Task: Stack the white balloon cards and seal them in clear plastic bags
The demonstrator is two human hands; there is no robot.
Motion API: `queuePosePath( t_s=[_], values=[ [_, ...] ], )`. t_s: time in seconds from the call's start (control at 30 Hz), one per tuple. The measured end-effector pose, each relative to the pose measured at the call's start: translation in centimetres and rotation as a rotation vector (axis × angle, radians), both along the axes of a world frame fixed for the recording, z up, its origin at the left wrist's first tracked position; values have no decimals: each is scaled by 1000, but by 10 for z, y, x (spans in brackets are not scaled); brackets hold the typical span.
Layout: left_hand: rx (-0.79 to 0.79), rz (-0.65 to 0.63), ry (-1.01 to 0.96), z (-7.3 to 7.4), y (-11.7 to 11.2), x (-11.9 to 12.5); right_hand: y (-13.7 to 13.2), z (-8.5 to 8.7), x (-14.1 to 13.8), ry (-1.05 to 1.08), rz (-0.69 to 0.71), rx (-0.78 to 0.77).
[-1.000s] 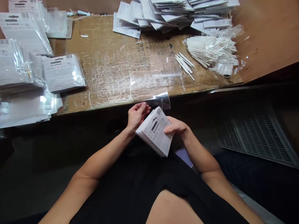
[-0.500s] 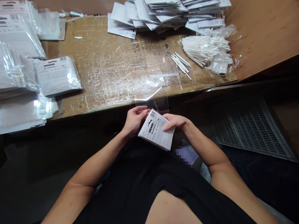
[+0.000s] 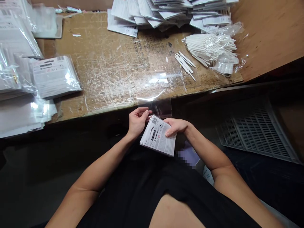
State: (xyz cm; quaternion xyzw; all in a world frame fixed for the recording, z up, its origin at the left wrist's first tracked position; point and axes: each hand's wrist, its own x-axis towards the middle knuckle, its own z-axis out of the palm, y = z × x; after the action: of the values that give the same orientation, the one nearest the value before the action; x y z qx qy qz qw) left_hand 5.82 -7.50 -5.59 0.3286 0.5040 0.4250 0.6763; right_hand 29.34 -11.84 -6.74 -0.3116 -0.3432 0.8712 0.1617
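A small stack of printed white cards [image 3: 158, 136] is held below the edge of the cardboard-topped table [image 3: 95, 79], gripped by the right hand [image 3: 176, 127], fingers across its face. The half-curled left hand [image 3: 137, 122] sits just beside its upper corner, near a clear plastic bag [image 3: 154, 106] hanging off the table edge.

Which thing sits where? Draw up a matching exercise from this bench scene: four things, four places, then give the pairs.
Things:
1. Printed pack
2. Clear sleeve
3. Loose sticks
4. Grey grating

Places:
A. Below the bench, off to the right
B. Under the right hand
C. On the bench, beside the stick bundle
D. Across the bench edge, just ahead of the hands

Pairs: 1-B, 2-D, 3-C, 4-A
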Motion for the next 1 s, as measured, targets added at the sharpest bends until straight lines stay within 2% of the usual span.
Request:
queuePosePath(
  t_s=[0.13,0.23,0.33,0.43,0.67,0.87,1.0],
  values=[
    [-44,-14,11,-6,-6,-1,-3,-5,-4,-9,6,-26],
    [-84,-84,-25,-4,-8,-5,-3,-7,-6,-42,22,-60],
    [-49,-171,-6,-1,-7,-10,-1,-6,-6,-88,8,-74],
    [-25,-202,59,1,-6,-15,-2,0,-3,-135,-59,-59],
    [-109,-178,55,3,-14,-28,-6,19,15,-301,-299,-28],
    [-75,-150,62,-9,-24,-23,-9,30,11,-481,-428,86],
    [-77,-76,36,-11,-28,-14,-20,35,1,-615,-540,189]
  ],
)
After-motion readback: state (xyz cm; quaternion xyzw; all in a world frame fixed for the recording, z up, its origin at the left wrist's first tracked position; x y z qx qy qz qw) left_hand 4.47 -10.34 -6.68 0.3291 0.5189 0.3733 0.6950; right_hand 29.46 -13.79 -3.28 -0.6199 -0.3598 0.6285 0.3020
